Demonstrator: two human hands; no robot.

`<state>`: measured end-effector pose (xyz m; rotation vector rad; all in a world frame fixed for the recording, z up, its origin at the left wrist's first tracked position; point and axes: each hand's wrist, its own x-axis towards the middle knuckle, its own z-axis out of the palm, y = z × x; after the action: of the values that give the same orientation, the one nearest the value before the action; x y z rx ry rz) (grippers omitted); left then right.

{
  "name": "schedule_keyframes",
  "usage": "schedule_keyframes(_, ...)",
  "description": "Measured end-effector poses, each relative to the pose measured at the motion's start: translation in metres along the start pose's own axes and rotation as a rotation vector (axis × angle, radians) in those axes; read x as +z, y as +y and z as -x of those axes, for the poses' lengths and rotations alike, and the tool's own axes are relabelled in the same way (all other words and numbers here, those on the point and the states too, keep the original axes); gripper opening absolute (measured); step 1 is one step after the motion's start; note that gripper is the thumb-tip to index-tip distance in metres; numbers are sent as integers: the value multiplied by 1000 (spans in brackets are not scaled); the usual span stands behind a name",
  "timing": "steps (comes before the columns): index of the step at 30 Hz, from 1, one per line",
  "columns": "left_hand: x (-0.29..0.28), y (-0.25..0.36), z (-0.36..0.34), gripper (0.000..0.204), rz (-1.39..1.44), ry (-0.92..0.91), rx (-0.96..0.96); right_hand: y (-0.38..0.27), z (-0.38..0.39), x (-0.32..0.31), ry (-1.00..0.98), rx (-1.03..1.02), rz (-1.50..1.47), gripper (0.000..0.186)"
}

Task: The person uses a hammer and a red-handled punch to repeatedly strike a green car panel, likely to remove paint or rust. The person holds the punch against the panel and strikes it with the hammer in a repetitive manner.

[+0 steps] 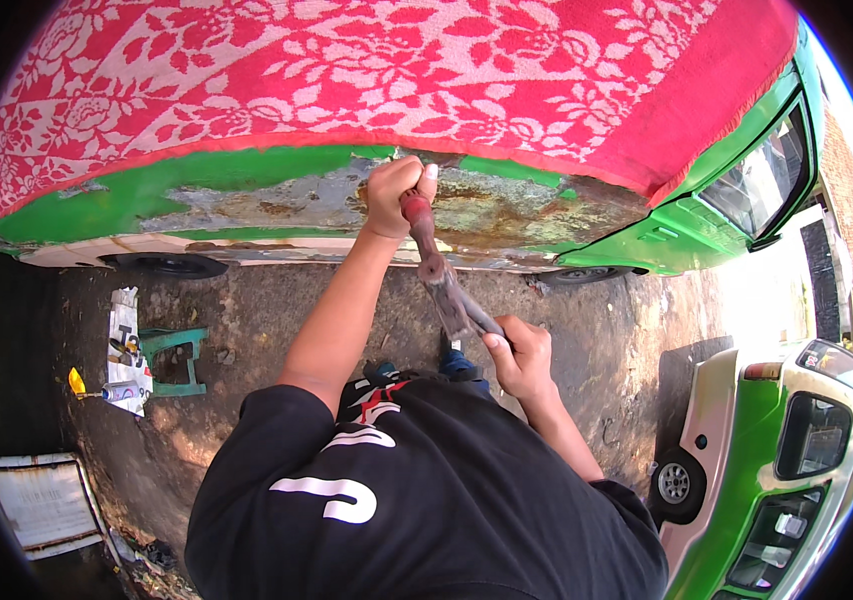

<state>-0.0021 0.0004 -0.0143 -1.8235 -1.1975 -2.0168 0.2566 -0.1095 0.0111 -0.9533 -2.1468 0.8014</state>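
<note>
While the right hand point(524, 358) grips a hammer point(456, 311), the left hand point(394, 198), contents hidden, clenches by the cloth's point(387, 70) edge: seemingly hammering, next needing aim.

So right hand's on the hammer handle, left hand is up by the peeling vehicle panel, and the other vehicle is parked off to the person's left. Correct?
One thing's off: in the head view, the other vehicle is parked off to the person's right. Right hand on the hammer handle and left hand up by the peeling vehicle panel both stand.
</note>
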Motion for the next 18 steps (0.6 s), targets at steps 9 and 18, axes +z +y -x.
schedule_keyframes(9, 5, 3, -2, 38, -5, 6, 2, 16, 8, 1, 85, -171, -94, 31)
schedule_keyframes(18, 4, 3, -6, 39, -18, 9, -16, 41, 4, 11, 163, -106, -204, 33)
